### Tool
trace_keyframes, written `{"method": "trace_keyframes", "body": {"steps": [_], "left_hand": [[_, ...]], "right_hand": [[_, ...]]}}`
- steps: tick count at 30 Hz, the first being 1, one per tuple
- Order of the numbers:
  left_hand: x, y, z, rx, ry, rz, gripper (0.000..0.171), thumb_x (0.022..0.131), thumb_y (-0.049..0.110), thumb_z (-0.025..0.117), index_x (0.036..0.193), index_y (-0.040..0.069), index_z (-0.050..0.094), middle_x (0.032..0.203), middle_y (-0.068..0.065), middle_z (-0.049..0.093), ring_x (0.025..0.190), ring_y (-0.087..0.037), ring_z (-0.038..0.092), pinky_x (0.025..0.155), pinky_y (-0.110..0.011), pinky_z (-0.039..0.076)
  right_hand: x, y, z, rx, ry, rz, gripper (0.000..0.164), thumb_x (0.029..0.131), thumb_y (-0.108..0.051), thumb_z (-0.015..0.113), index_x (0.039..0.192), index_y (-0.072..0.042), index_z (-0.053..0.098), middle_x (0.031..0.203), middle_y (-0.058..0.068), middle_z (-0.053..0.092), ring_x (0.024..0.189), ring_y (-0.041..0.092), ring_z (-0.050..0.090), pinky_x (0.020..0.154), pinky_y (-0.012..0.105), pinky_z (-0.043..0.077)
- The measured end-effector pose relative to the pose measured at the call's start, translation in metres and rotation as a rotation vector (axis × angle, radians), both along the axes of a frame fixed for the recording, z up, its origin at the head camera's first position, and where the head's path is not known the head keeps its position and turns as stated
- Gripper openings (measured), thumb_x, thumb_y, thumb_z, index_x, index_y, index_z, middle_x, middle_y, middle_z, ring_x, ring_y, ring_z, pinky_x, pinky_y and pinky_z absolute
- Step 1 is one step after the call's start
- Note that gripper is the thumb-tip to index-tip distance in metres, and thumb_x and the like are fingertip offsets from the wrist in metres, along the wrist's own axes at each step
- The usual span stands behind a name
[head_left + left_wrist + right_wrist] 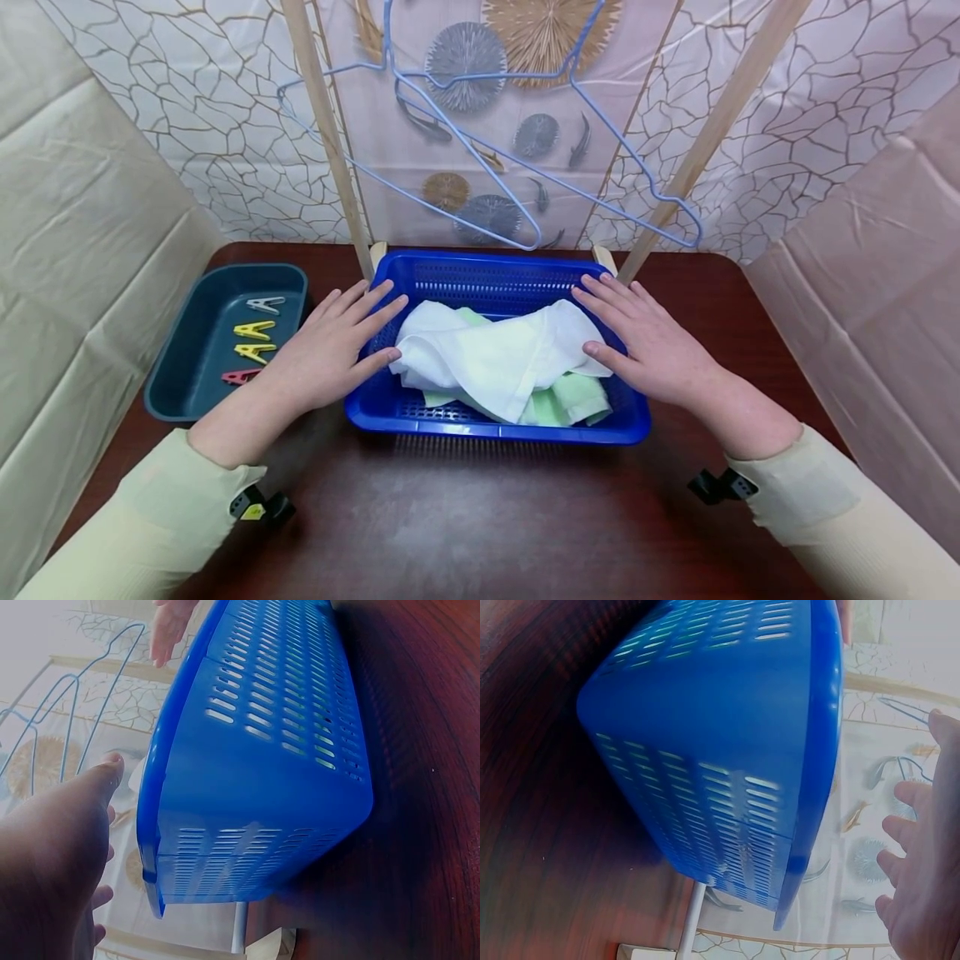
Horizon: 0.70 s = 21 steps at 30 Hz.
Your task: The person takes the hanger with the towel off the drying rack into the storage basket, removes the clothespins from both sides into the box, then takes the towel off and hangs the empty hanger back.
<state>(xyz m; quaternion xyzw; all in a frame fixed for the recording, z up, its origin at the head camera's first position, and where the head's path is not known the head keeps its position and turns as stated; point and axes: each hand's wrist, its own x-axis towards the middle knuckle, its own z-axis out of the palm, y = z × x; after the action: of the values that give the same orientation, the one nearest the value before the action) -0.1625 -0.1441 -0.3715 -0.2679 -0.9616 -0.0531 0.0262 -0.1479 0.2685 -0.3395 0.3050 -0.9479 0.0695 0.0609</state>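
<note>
A blue plastic basket (498,431) with slotted walls stands on the dark wood table. Inside it lie a crumpled white cloth (480,350) and, partly hidden beneath, a light green cloth (573,402). Over the basket's left side my left hand (330,346) spreads its fingers, palm down, holding nothing. My right hand (648,337) mirrors it over the right side, fingers straight and apart. Both wrist views show the basket's outer wall, with the left hand (60,840) and the right hand (922,847) beside the rim.
Left of the basket sits a dark teal tray (168,367) with a grey clothespin (266,305), yellow clothespins (253,330) and a red clothespin (240,377). Blue wire hangers (528,229) hang behind the basket, between two wooden posts (330,133). Fabric walls (862,275) enclose the table.
</note>
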Motion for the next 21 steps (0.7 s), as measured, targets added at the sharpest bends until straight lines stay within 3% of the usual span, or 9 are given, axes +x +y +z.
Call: {"method": "trace_keyframes", "body": {"steps": [21], "left_hand": [[0.0012,0.0042,-0.0016,0.001,-0.015,-0.001,0.071,0.086,0.068,0.032,0.146,0.040,0.007,0.155,0.006,0.005,0.142,-0.023,0.004,0.112,-0.051,0.008]], "right_hand": [[0.0005,0.0024,-0.0054,0.009,-0.034,-0.010,0.063,0.093,-0.050,0.043,0.148,-0.029,0.017,0.155,-0.003,0.012,0.142,0.021,0.006,0.114,0.041,0.001]]}}
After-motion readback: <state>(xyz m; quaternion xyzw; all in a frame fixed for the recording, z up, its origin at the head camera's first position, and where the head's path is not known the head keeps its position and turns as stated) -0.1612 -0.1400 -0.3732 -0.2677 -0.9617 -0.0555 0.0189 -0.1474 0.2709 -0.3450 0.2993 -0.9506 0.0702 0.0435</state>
